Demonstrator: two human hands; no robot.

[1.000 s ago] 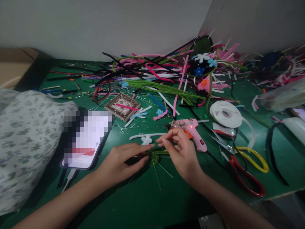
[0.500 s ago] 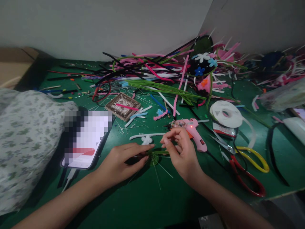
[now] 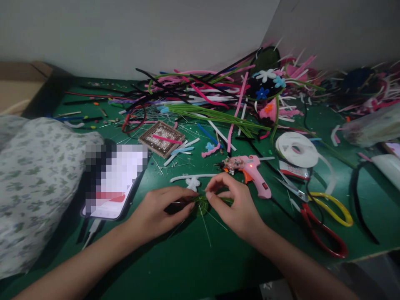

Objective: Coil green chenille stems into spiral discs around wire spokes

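Low over the green table, my left hand (image 3: 167, 208) pinches the left edge of a green pipe cleaner coil (image 3: 202, 207). Thin bare wires stick out of the coil toward me. My right hand (image 3: 236, 204) is closed, thumb and forefinger together at the coil's upper right. A strand of green pipe cleaner shows among its fingers; the exact grip is partly hidden. Just beyond my left fingertips lies a white pipe cleaner flower (image 3: 192, 183), beside a white pipe cleaner strip (image 3: 200, 176).
A pink hot glue gun (image 3: 256, 173) with a lit red light lies beyond my right hand. Scissors (image 3: 304, 198) and a white ribbon roll (image 3: 296, 149) are to the right. On the left are a phone (image 3: 117, 183) and patterned cloth (image 3: 46, 187). Pipe cleaners (image 3: 218, 116) cover the back.
My right hand has moved slightly left and down, bringing its pinched fingertips to the green coil. My left hand has shifted only a little, still at the coil's left side.
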